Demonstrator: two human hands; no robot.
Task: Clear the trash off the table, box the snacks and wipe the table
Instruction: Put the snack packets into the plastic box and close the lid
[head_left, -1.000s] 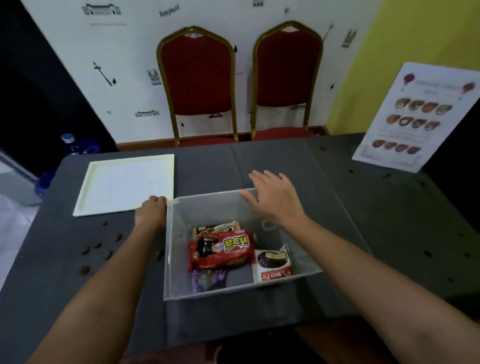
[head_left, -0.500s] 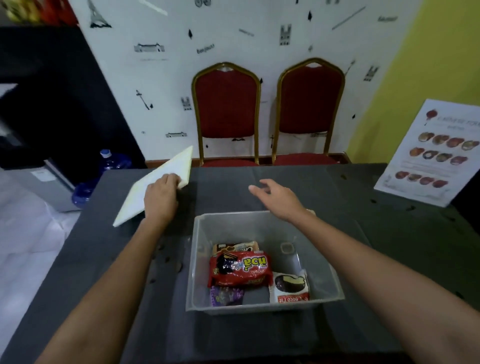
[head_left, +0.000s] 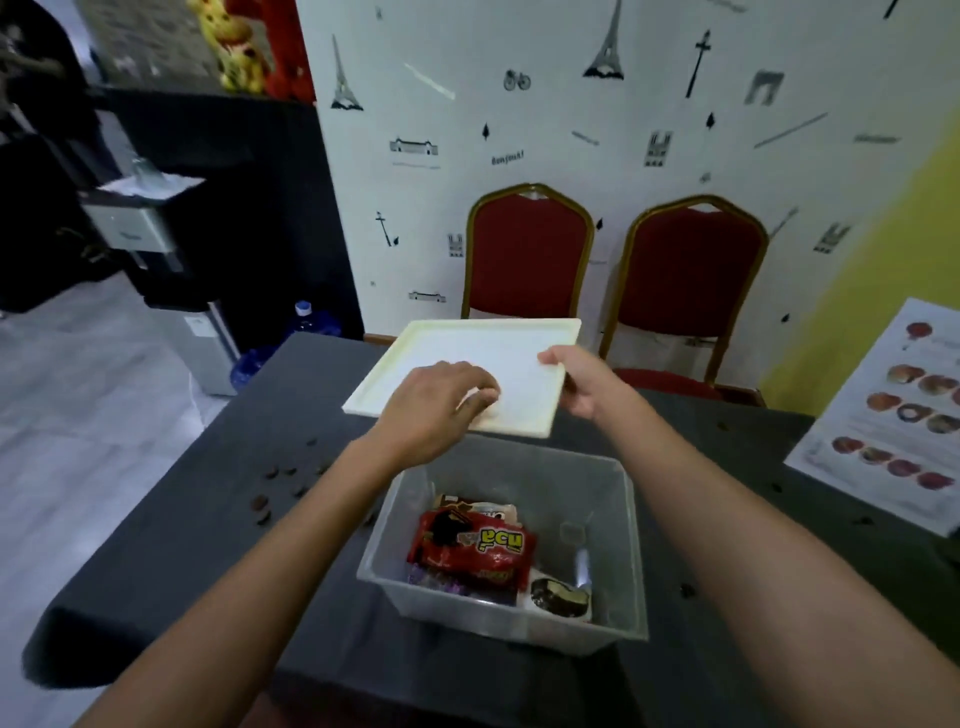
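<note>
Both hands held the lid (head_left: 467, 348) in the air at the middle of the frame, above the far side of the desk (head_left: 260, 571). The left hand (head_left: 441, 400) gripped its near edge, fingers curled onto the top face. The right hand (head_left: 576, 384) pinched the right edge near the corner, thumb on top and the other fingers hidden beneath.

The lid lay close to flat, its near edge a little lower, with its raised rim and hollow face turned up. Its longer side ran left to right across the frame. The near right corner overlapped the far rim of the box (head_left: 631, 571) in the picture, so the lid sat just behind and above the opening rather than over it.

The clear box stood open on the desk at lower centre. Inside, a red packet (head_left: 472, 551) lay on top in the middle, a brown packet (head_left: 478, 506) behind it against the far wall, a purple one (head_left: 441, 584) half buried under its near left end, and a pie wrapper (head_left: 561, 597) at the near right.

Brown crumbs (head_left: 275, 483) dotted the grey cloth left of the box. A menu sheet (head_left: 893, 415) lay at the right edge, and two red chairs (head_left: 530, 254) stood against the wall beyond.
</note>
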